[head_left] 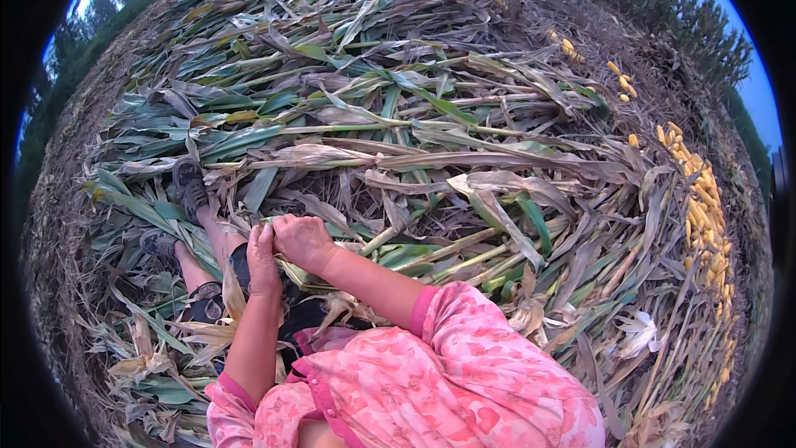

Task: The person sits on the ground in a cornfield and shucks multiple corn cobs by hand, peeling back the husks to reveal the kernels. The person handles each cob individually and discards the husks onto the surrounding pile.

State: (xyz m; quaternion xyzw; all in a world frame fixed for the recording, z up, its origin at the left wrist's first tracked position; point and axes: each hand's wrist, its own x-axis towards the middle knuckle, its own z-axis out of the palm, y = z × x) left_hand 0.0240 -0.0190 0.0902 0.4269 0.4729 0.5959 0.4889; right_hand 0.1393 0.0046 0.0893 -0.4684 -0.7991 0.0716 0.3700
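My left hand (263, 260) and my right hand (303, 241) meet above my lap, fingers curled closely together. Both grip a corn husk (303, 276), whose greenish part shows below my right wrist. A small green tip also pokes out at the fingertips. Whether an ear sits inside is hidden by the hands. Dry, pale husk leaves (234, 294) hang beside my left wrist. More peeled husk (214, 333) lies across my legs near the left forearm.
Cut corn stalks (348, 127) with green and dry leaves cover the ground ahead and to the right. A long heap of husked yellow corn ears (706, 205) lies at the right. My outstretched legs end in dark shoes (189, 183) among the leaves. Standing corn (678, 6) rises beyond.
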